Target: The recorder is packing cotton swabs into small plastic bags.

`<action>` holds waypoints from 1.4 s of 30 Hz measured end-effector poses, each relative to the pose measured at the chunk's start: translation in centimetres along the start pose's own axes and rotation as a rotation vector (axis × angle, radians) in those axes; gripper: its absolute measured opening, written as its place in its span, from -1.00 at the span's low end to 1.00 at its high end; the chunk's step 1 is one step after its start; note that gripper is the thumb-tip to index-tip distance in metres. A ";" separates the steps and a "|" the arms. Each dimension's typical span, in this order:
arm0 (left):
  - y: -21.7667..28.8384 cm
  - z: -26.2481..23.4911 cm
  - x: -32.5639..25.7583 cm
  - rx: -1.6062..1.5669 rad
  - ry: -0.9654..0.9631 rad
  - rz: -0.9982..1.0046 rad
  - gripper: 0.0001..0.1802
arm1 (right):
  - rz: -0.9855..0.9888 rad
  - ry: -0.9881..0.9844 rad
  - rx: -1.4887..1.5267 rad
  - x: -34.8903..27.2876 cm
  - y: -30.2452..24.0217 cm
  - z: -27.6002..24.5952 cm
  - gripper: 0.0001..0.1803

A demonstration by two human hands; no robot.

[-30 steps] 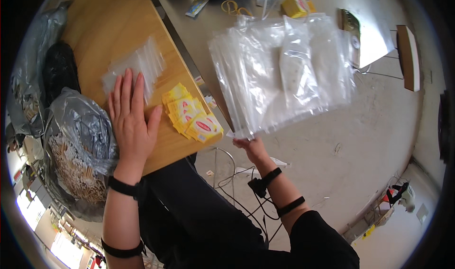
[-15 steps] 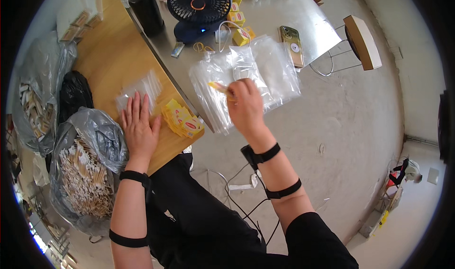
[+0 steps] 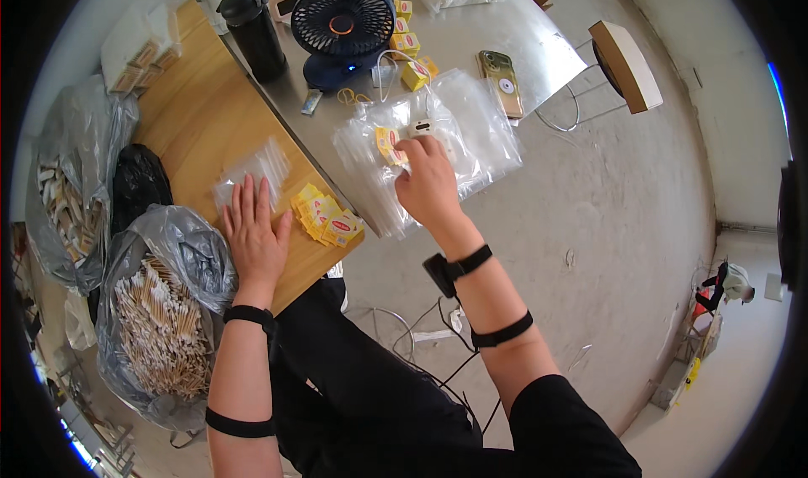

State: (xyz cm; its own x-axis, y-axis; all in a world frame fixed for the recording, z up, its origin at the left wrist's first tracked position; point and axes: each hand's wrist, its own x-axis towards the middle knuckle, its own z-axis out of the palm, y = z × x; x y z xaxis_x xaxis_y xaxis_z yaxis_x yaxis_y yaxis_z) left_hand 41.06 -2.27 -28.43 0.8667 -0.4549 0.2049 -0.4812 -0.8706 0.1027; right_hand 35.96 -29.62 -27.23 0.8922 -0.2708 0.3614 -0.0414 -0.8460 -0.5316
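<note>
My right hand (image 3: 431, 179) pinches a small yellow-and-white printed card (image 3: 386, 144) by its edge, over a stack of large clear plastic bags (image 3: 492, 137) on the metal table. The card's printed face is turned up. My left hand (image 3: 257, 246) lies on the wooden table with its fingers spread, the tips on a pile of small clear plastic bags (image 3: 271, 168). Just right of that hand, a fanned pile of similar yellow cards (image 3: 324, 215) sits by the table corner.
Beyond the bags stand a dark fan (image 3: 343, 23), a black flask (image 3: 252, 36), yellow boxes (image 3: 406, 42) and a phone (image 3: 502, 82). A white plug-like device (image 3: 421, 128) lies on the bags. At left, a grey sack (image 3: 198, 251) holds many cotton-swab-like sticks (image 3: 160, 335). Cables (image 3: 438, 377) hang below.
My right hand has turned the card so its printed face shows more fully, and sits slightly further left in the picture. My left hand stays flat by the small bags. The view has shifted slightly.
</note>
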 end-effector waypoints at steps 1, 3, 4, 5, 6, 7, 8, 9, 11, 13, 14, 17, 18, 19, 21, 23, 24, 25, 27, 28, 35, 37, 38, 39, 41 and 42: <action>0.0 -0.1 0.0 0.004 0.001 0.001 -0.30 | 0.018 0.075 0.054 -0.7 -0.4 -0.8 -0.73; -0.3 0.0 -0.2 0.012 -0.002 0.006 -0.31 | 0.174 0.109 0.175 -3.0 -0.9 -1.9 -0.76; 0.0 0.3 -0.2 0.008 -0.002 0.012 -0.31 | 0.329 0.146 0.283 -4.3 -0.8 -2.7 -0.77; 0.0 0.3 -0.3 0.007 -0.019 0.022 -0.31 | 0.349 0.143 0.281 -6.1 -0.4 -3.1 -0.77; -0.2 0.5 -0.1 0.031 0.008 0.030 -0.33 | 0.363 0.124 0.272 -8.2 0.3 -3.0 -0.77; -0.1 0.7 -0.1 0.049 0.029 0.045 -0.34 | 0.386 0.103 0.258 -10.3 0.9 -2.9 -0.76; -0.1 0.8 0.1 0.043 -0.001 0.066 -0.34 | 0.423 0.100 0.251 -12.0 1.2 -2.5 -0.76; -0.1 1.0 0.3 0.067 0.025 0.074 -0.36 | 0.402 0.095 0.312 -13.6 1.5 -1.7 -0.76; -0.2 1.3 0.4 0.079 0.009 0.117 -0.37 | 0.446 -0.088 0.318 -17.1 2.2 -0.4 -0.82; -0.1 1.9 0.6 0.167 0.037 0.125 -0.43 | 0.462 -0.227 0.281 -20.2 4.1 2.4 -0.75; -0.5 2.1 0.3 0.154 -0.005 0.155 -0.43 | 0.500 -0.342 0.294 -21.9 5.1 3.9 -0.70; -0.4 3.5 0.3 0.104 0.062 0.204 -0.44 | 0.585 -0.683 0.255 -25.9 9.7 7.9 -0.68; -0.8 3.3 0.3 0.098 0.073 0.206 -0.44 | 0.600 -0.695 0.273 -26.4 10.4 9.5 -0.68; -1.6 2.4 0.6 0.112 0.094 0.205 -0.43 | 0.623 -0.782 0.227 -26.1 10.5 11.7 -0.67; -1.7 2.6 0.6 0.105 0.078 0.204 -0.42 | 0.638 -0.882 0.164 -26.0 11.2 14.4 -0.65; -1.8 2.5 0.4 0.115 0.074 0.182 -0.42 | 0.599 -0.996 0.049 -24.9 11.4 17.7 -0.61; -1.4 2.3 0.3 0.083 0.039 0.189 -0.41 | 0.572 -1.008 0.057 -24.4 11.1 19.0 -0.61; -1.2 2.1 0.5 0.062 0.009 0.195 -0.40 | 0.539 -0.993 0.065 -23.9 10.4 20.4 -0.65; 0.1 0.7 1.5 0.045 0.020 0.155 -0.38 | 0.306 -0.633 0.058 -25.2 12.5 23.9 -0.76; 0.1 1.4 1.1 0.022 -0.040 0.139 -0.36 | 0.280 -0.650 0.058 -24.1 12.9 24.2 -0.76; -0.5 0.2 1.3 0.037 -0.177 0.042 -0.28 | 0.187 -0.636 0.235 -14.3 8.0 33.3 -0.77; -0.5 0.2 1.2 -0.013 -0.262 0.010 -0.25 | 0.181 -0.638 0.275 -14.4 7.8 36.0 -0.77; -0.6 0.3 1.2 0.000 -0.260 -0.003 -0.25 | 0.179 -0.640 0.296 -14.5 7.6 37.1 -0.77; -0.7 0.3 1.3 -0.013 -0.282 -0.007 -0.24 | 0.179 -0.641 0.315 -14.7 7.5 38.2 -0.77; -0.9 0.1 1.2 -0.042 -0.322 -0.021 -0.24 | 0.184 -0.644 0.364 -15.0 6.6 39.9 -0.77; -1.0 0.1 1.2 -0.030 -0.321 -0.029 -0.24 | 0.188 -0.644 0.385 -15.2 6.3 40.6 -0.77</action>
State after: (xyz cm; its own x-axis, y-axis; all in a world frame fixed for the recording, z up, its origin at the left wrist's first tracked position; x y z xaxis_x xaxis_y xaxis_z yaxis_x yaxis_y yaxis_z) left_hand 42.60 -1.96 -28.38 0.8748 -0.4705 -0.1156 -0.4556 -0.8800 0.1341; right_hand 40.40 -12.18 -67.22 0.9761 0.0260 -0.2158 -0.1644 -0.5609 -0.8114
